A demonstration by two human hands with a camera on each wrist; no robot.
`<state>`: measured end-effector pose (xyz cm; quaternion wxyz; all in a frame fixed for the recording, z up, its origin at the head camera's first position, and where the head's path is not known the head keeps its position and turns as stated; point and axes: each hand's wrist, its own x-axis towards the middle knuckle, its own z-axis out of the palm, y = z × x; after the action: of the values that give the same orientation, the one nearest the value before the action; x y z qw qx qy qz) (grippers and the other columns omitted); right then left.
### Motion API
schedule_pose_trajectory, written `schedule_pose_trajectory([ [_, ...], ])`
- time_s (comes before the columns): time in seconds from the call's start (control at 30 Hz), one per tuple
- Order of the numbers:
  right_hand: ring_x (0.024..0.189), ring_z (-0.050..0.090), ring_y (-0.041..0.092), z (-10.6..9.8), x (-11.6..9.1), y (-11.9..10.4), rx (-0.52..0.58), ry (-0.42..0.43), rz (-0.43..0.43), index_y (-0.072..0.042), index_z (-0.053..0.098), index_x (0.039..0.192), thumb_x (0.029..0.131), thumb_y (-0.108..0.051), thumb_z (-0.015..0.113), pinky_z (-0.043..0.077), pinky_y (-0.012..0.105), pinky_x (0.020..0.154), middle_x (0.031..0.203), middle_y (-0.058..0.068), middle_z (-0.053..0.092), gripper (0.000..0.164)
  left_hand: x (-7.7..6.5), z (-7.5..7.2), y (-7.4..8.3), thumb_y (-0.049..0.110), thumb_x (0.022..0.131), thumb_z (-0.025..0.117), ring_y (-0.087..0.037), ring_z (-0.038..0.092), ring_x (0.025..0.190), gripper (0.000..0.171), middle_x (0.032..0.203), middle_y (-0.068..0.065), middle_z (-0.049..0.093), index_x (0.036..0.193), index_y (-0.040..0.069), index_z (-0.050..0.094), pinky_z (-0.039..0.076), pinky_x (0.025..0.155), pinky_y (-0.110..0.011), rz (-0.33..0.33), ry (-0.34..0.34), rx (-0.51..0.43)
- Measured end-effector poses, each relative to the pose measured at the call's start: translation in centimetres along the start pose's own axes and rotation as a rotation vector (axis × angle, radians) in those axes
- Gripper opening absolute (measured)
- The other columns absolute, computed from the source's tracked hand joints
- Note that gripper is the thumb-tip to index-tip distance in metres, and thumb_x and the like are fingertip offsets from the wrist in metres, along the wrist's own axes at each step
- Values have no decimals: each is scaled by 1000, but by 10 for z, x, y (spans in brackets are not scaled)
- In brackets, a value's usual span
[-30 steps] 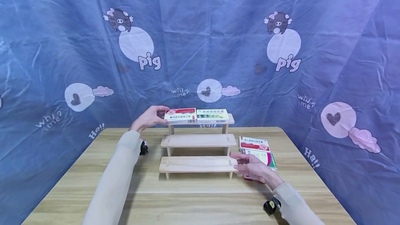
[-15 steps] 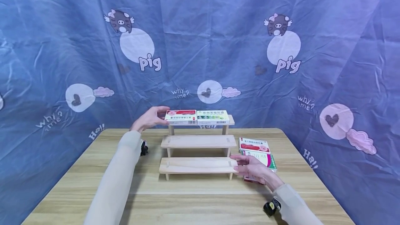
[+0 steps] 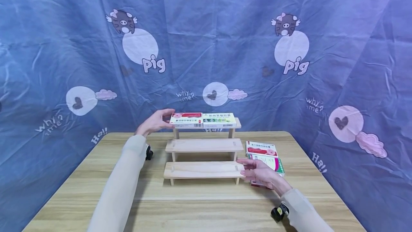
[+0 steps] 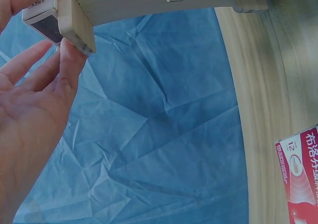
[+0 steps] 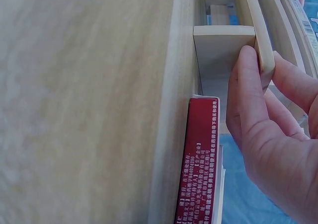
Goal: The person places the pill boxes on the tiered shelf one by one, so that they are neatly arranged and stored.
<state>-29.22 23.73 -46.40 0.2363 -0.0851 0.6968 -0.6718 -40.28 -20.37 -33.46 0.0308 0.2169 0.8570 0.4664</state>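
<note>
A three-step wooden display stand (image 3: 204, 169) stands on the table. On its top step lie two medicine boxes side by side: a red-and-white one (image 3: 186, 121) at left and a green-and-white one (image 3: 219, 120) at right. My left hand (image 3: 154, 121) pinches the left end of the red-and-white box, thumb in front and fingers behind. In the left wrist view, those fingers (image 4: 69, 67) also touch the end of the top board (image 4: 77, 23). My right hand (image 3: 262, 174) grips the right end of the lowest step, with fingertips (image 5: 247, 60) against its underside.
Right of the stand lie a white-and-red medicine box (image 3: 261, 149), a green-and-magenta one (image 3: 279, 165) and a red-sided one (image 5: 201, 154), partly hidden by my right hand. Another red box (image 4: 300, 174) lies on the table at left. Blue printed cloth (image 3: 215, 46) hangs behind.
</note>
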Motion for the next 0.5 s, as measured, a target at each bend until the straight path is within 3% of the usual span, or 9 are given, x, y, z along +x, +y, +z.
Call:
schedule_pose_trajectory([
  [0.5,101,65,18,0,0,1,21,-5,-4,-1,40,147,92,-2,63,58,39,91,123,15,55,59,-1,0,-1,-1,80,74,-43,52,127,79,146,-29,44,147,-8,33,54,96,-33,9,-8,-42],
])
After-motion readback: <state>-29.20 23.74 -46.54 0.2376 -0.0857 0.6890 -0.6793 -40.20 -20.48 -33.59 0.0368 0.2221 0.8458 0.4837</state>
